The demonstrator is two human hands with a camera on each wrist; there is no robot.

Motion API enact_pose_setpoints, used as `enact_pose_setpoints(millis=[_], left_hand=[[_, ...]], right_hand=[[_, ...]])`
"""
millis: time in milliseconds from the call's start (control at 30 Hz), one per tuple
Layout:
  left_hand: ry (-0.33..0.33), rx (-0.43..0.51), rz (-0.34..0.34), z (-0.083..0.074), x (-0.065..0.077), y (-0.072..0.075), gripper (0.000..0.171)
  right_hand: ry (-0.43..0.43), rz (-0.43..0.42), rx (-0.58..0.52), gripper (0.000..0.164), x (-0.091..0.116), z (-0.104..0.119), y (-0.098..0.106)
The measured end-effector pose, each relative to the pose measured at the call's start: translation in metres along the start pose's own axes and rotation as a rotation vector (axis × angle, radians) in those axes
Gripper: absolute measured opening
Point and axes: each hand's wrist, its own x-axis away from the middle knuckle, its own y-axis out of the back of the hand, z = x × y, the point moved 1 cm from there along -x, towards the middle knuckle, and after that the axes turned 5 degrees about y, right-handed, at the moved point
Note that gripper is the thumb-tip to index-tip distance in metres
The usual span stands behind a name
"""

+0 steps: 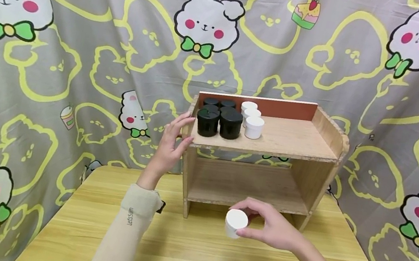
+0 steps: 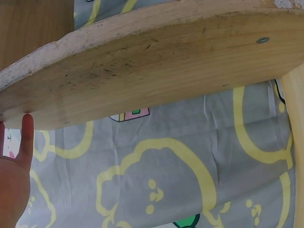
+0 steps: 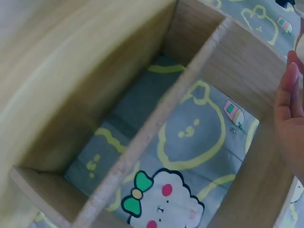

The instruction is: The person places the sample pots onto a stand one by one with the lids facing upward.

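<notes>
My right hand [image 1: 270,227] pinches a small white lidded jar [image 1: 236,222] between thumb and fingers, held in front of the wooden shelf unit [image 1: 291,137]. In the right wrist view this hand [image 3: 290,123] is at the right edge, with only a sliver of the jar showing. My left hand [image 1: 169,146] touches the unit's left side near the top, fingers extended. The left wrist view shows its fingertips against the outer side panel [image 2: 142,71]. On the top board stand several black lidded jars [image 1: 208,123], with three white jars [image 1: 253,128] in a row to their right.
The unit stands on a yellowish wooden table [image 1: 96,213]. Below its top board lies a lower shelf board [image 1: 245,187], with side panels at both ends. A grey patterned curtain [image 1: 129,61] hangs behind and along both sides.
</notes>
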Motion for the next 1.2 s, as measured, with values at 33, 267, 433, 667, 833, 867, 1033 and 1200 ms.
enact_pose_setpoints(millis=[33, 267, 433, 667, 833, 867, 1033, 1200], left_hand=[[0.000, -0.002, -0.001, 0.000, 0.000, 0.000, 0.052], [0.013, 0.000, 0.003, 0.000, 0.000, 0.000, 0.052], [0.023, 0.003, 0.006, 0.000, 0.000, 0.001, 0.053], [0.021, 0.005, 0.004, 0.000, -0.001, 0.001, 0.053], [0.011, 0.010, 0.001, -0.001, -0.001, 0.001, 0.053], [0.012, 0.010, 0.002, -0.002, -0.001, 0.001, 0.053], [0.020, 0.006, 0.008, -0.001, -0.001, 0.001, 0.051], [0.016, 0.002, 0.007, -0.001, 0.000, 0.001, 0.051]], right_hand=[[-0.001, -0.007, 0.006, 0.037, -0.002, 0.001, 0.003], [-0.009, -0.054, 0.022, 0.037, -0.013, 0.012, 0.023], [0.003, -0.082, 0.068, 0.038, -0.020, 0.018, 0.036], [-0.024, -0.148, 0.140, 0.039, -0.032, 0.029, 0.060], [-0.073, -0.202, 0.166, 0.040, -0.043, 0.039, 0.075], [-0.086, -0.212, 0.167, 0.039, -0.045, 0.040, 0.078], [-0.129, -0.280, 0.197, 0.037, -0.057, 0.046, 0.092], [-0.142, -0.347, 0.230, 0.036, -0.069, 0.050, 0.106]])
